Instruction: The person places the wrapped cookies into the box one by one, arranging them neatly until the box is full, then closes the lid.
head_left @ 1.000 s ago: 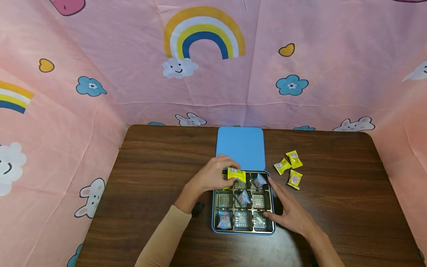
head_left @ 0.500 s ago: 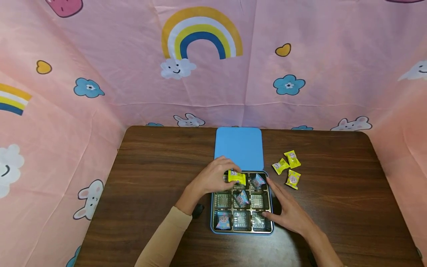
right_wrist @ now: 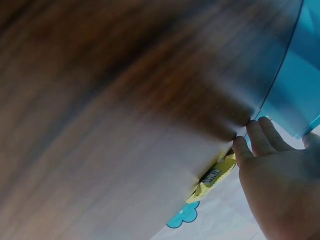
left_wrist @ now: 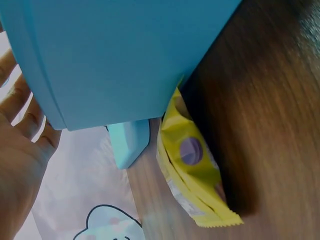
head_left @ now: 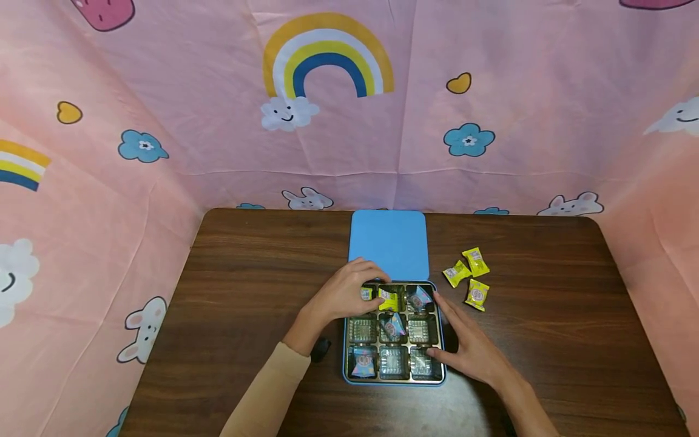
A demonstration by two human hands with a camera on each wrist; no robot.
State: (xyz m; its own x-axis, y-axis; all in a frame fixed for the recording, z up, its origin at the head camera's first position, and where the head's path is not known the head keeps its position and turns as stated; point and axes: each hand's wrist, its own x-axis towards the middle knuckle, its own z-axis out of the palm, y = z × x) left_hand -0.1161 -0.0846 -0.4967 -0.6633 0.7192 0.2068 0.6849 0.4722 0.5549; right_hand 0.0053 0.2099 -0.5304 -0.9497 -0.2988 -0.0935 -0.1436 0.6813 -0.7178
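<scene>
A blue tin box [head_left: 394,383] with a nine-part tray lies near the table's middle. My left hand [head_left: 349,288] is over its back left corner, thumb tip at the edge of a yellow wrapped candy [head_left: 389,300] in the back middle compartment, fingertips by the back rim. Another yellow candy [head_left: 366,294] shows partly under this hand, in the back left compartment. Blue wrapped candies lie back right [head_left: 419,298], centre [head_left: 394,326] and front left [head_left: 363,362]. My right hand [head_left: 472,346] rests along the box's right side, fingers extended, thumb over the front right compartment.
The blue lid [head_left: 389,243] lies flat behind the box. Several yellow candies [head_left: 476,262] lie loose to the right. In the left wrist view a yellow candy [left_wrist: 190,160] lies on the wooden table beside the box wall. Pink patterned cloth [head_left: 338,139] surrounds the table.
The yellow candy that my left hand pinched above the tray now sits lower, in the back middle compartment, and the thumb has drawn to its left edge. My right hand stays in place.
</scene>
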